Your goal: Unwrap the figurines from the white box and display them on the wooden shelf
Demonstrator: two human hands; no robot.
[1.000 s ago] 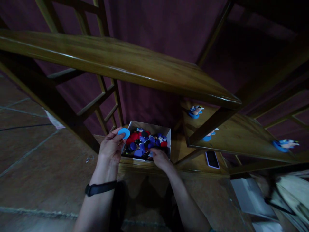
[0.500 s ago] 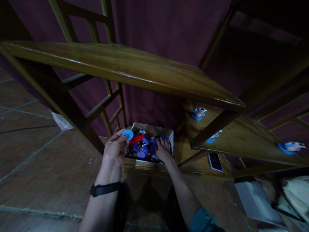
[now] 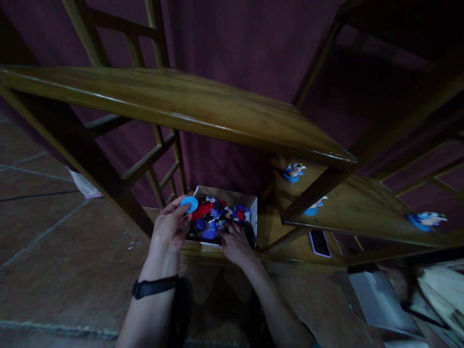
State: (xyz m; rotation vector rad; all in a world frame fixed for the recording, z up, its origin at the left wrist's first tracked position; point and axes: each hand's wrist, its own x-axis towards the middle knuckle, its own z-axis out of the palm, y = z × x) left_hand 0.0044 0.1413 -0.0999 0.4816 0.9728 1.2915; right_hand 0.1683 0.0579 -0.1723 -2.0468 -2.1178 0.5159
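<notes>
My left hand (image 3: 171, 223) pinches a flat light-blue disc (image 3: 189, 204) between thumb and fingers, just over the left rim of an open box (image 3: 253, 212). Inside the box lies a jumble of small red, blue, purple and black toy pieces (image 3: 212, 217). My right hand (image 3: 235, 241) reaches into the box from the front right, its fingers bent down among the pieces. Its fingertips are partly hidden there, and I cannot see whether they grip a piece. A dark band (image 3: 155, 287) circles my left wrist.
The box stands on a low wooden shelf under a higher wooden board (image 3: 174, 104). Small figures on blue bases, one of them a figure (image 3: 294, 171) at the back, stand on the middle shelf (image 3: 362, 208). A phone (image 3: 319, 243) lies right of the box.
My right hand has moved left and toward me within the box, and pieces near it have shifted. My left hand still holds the blue disc. The view has shifted slightly.
</notes>
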